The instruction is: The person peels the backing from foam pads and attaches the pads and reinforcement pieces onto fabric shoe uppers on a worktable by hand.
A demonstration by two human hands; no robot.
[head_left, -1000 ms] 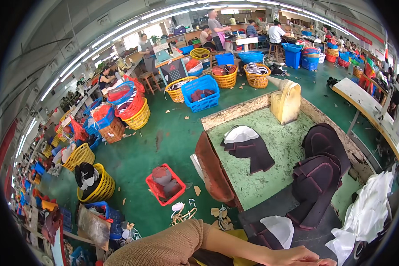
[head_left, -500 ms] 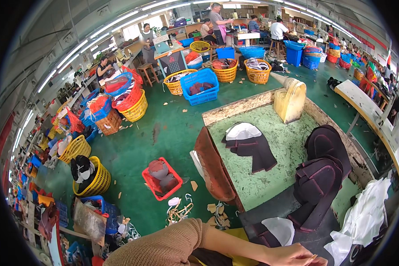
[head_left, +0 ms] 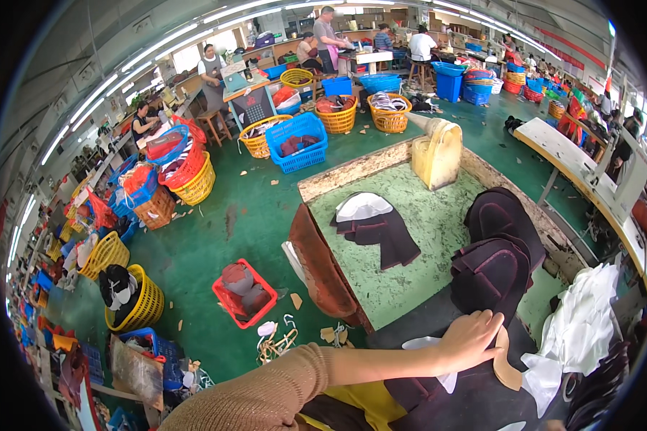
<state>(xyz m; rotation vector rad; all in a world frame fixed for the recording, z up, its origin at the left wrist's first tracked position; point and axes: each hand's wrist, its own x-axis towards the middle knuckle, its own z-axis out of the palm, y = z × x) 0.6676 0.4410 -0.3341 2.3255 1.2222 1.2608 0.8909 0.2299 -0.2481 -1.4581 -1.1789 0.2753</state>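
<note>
The dark pile [head_left: 492, 274] is taken as landmark. A green-topped bench [head_left: 438, 213] with a raised, worn rim is found to extend to its left and beyond it, and a black mat [head_left: 418, 321] is laid under its near end. A heap of white cloth [head_left: 581, 316] is noted to its right on the near side, and a pale yellow block [head_left: 436, 159] is stood beyond it, to the left. A dark-and-white piece [head_left: 387, 235] is laid flat on the green surface, to the left of the pile and well apart from it. The left hand [head_left: 471, 341] is held over the mat at the pile's near end, with a white piece [head_left: 447, 382] partly hidden beneath it. A flat, curved tan piece [head_left: 507, 364] is held pinched between thumb and fingers, just on the near side of the pile; whether the mat is touched by it cannot be told. The right hand is not shown. The step in hand is judged to be the handling of this tan piece by one edge; whether it is being lifted or placed cannot be established. For any further move, a steady pinch is judged to be required, with the pile left undisturbed.
</note>
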